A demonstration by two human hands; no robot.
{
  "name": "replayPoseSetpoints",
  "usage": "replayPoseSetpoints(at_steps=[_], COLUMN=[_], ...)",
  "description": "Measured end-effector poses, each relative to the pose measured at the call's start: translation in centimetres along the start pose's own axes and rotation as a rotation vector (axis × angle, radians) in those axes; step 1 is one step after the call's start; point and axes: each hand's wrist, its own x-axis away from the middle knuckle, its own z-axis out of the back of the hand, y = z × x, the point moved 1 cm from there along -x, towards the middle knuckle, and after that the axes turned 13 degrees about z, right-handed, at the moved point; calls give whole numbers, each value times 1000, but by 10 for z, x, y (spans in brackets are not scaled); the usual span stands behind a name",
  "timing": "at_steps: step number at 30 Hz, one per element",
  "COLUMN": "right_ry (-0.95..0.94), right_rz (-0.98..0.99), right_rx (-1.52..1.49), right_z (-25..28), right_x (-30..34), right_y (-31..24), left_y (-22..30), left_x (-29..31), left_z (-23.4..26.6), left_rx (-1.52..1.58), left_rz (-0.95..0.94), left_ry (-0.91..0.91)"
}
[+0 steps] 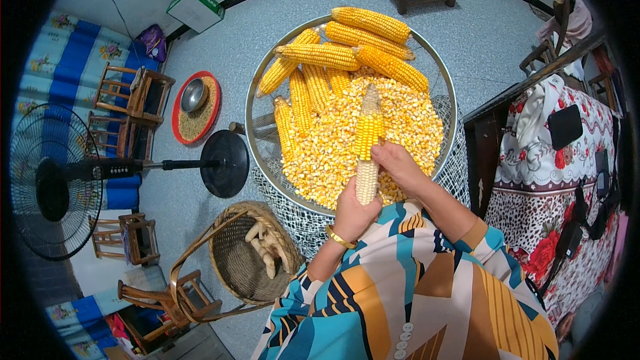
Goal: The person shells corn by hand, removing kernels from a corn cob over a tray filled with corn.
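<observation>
Left hand (357, 208) wraps its fingers round the bare end of the half-shelled corn cob (368, 135), toward six o'clock over the round pan (249, 107); right hand (398, 165) grasps its side. Brace low above the loose kernels (321, 155), thumbing from the bare edge

Part-bare cob (368, 137) yellow and whitish; loose kernels (320, 160) yellow and cream; tray (176, 120) red; curtain (80, 47) blue-striped, floral.

Round metal-rimmed tray (249, 110) carries loose kernels (413, 120) and unshelled corn ears (320, 57). Speckled floor (483, 47) carries red tray (176, 115), wicker basket (230, 257), fan base (225, 165).
</observation>
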Motion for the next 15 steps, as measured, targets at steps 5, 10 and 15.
replayPoseSetpoints(at_steps=[5, 10, 15], right_ry=[-26, 155, 123], right_rz=[61, -60, -13], right_rx=[124, -220, -43], right_z=[3, -1, 4], right_x=[1, 3, -2], right_y=[1, -9, 0], left_y=[9, 10, 13], left_x=[5, 6, 5], left_z=[4, 6, 2], left_rx=[291, 429, 333], left_rz=[156, 196, 148], left_ry=[-186, -291, -245])
